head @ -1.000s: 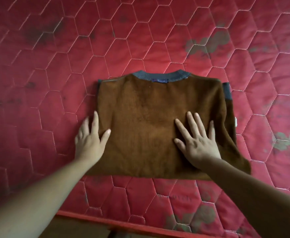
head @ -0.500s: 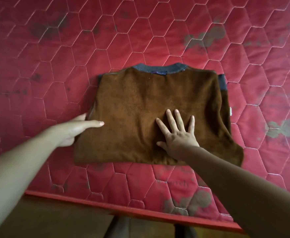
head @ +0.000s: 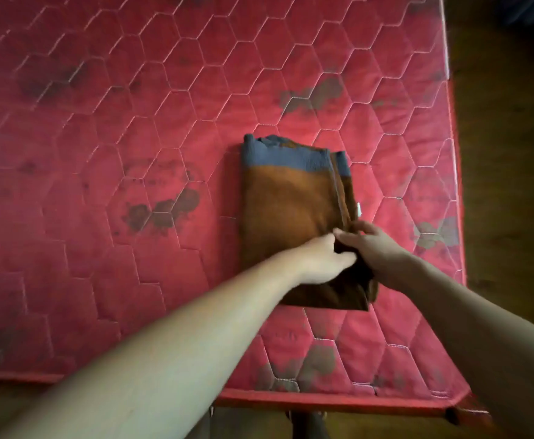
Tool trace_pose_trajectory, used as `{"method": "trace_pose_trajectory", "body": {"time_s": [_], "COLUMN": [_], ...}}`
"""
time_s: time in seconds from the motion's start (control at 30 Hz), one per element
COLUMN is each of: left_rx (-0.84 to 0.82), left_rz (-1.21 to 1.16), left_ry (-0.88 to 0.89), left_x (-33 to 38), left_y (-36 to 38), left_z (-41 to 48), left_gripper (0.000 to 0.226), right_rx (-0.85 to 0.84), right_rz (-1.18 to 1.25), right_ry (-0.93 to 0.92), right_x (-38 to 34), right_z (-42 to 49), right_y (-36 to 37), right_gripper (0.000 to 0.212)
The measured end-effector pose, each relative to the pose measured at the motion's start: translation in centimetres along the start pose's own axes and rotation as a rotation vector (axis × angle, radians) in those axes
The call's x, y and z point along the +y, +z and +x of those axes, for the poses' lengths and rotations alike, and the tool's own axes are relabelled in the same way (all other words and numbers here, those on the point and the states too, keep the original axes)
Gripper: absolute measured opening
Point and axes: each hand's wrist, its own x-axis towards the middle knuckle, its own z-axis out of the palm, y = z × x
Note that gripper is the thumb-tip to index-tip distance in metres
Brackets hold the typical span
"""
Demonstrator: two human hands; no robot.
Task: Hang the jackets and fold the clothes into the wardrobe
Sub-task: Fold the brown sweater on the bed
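Red quilted mattress (head: 132, 153) fills the view. Folded brown sweater (head: 291, 210) lies just right of centre, blue ribbed band at its 12 o'clock. Left hand (head: 322, 258) and right hand (head: 379, 248) both pinch its layered 4 o'clock edge. Risk: lifting by that corner alone lets the layers slide and the fold collapses. White tag (head: 358, 208) at 3 o'clock, unreadable.

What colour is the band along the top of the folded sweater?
Blue-grey band on the sweater; head view.
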Motion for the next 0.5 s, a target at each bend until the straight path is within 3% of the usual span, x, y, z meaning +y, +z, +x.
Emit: {"method": "trace_pose_trajectory", "body": {"time_s": [0.07,0.13,0.23,0.33,0.5], "left_rx": [-0.014,0.053,0.224,0.410,0.308], "left_rz": [0.097,0.114,0.141,0.420,0.775], "left_ry": [0.018,0.013,0.132,0.257,0.194], "left_x": [-4.8,-7.5,-10.7,-11.7,-13.9], "left_y": [3.9,6.0,7.1,6.4,6.0], "left_z": [4.3,5.6,6.6,6.7,8.1], "left_gripper": [0.055,0.060,0.060,0.059,0.064], "right_rx": [0.062,0.062,0.202,0.371,0.318], "right_rz": [-0.281,-0.391,-0.474,-0.464,-0.707], "right_ry": [0.093,0.089,-0.129,-0.239,-0.045], "right_x": [2.7,3.9,4.2,4.5,6.0], "right_z": [0.7,1.0,1.0,0.4,0.7], "right_y": [-1.3,-1.1,0.2,-0.3,-1.7], "right_gripper": [0.027,0.024,0.025,0.022,0.012]}}
